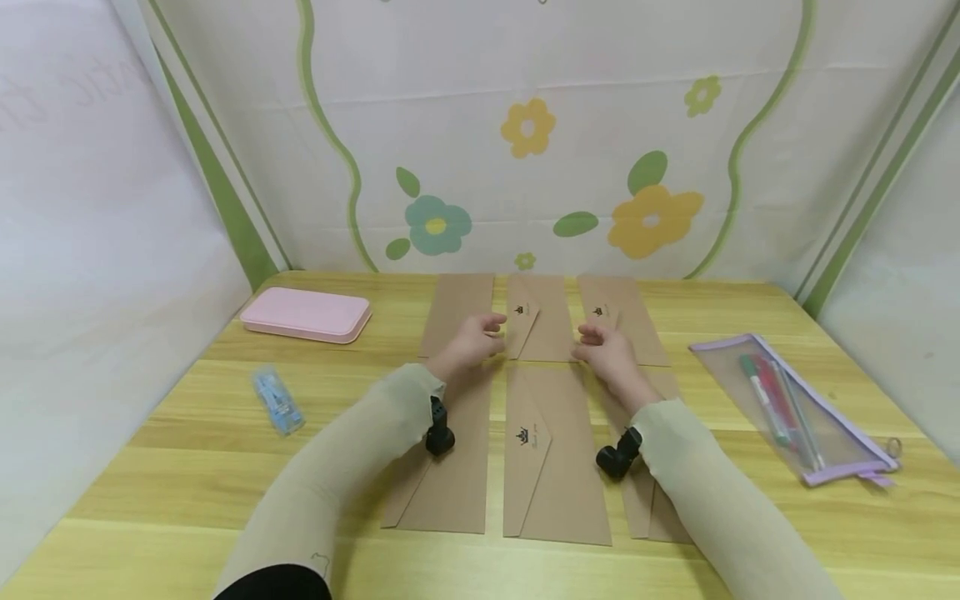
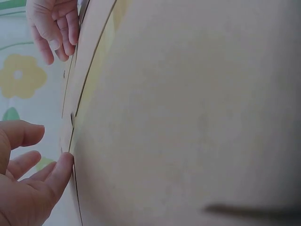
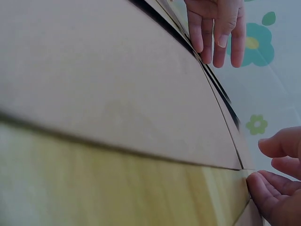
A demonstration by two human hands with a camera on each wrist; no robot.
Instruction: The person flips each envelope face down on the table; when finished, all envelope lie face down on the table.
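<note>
Several brown kraft envelopes lie on the table in two rows of three columns. My left hand [image 1: 474, 340] is over the back left envelope [image 1: 457, 304], its fingers loosely bent and pointing toward the back middle envelope [image 1: 551, 321]. Near that envelope's right edge is my right hand [image 1: 606, 354], beside the back right envelope [image 1: 633, 321]. Neither hand holds anything. In the left wrist view the left hand [image 2: 35, 183] has thumb and fingers apart. The right hand [image 3: 282, 176] looks similar in the right wrist view. Below them lies the front middle envelope [image 1: 566, 467], with a crown print on its flap.
A pink case [image 1: 306, 313] lies at the back left, with a small blue packaged item [image 1: 277, 400] nearer the front. On the right is a mesh zip pouch [image 1: 825, 417] holding pens. A floral curtain [image 1: 465, 92] stands behind the wooden table [image 1: 180, 467].
</note>
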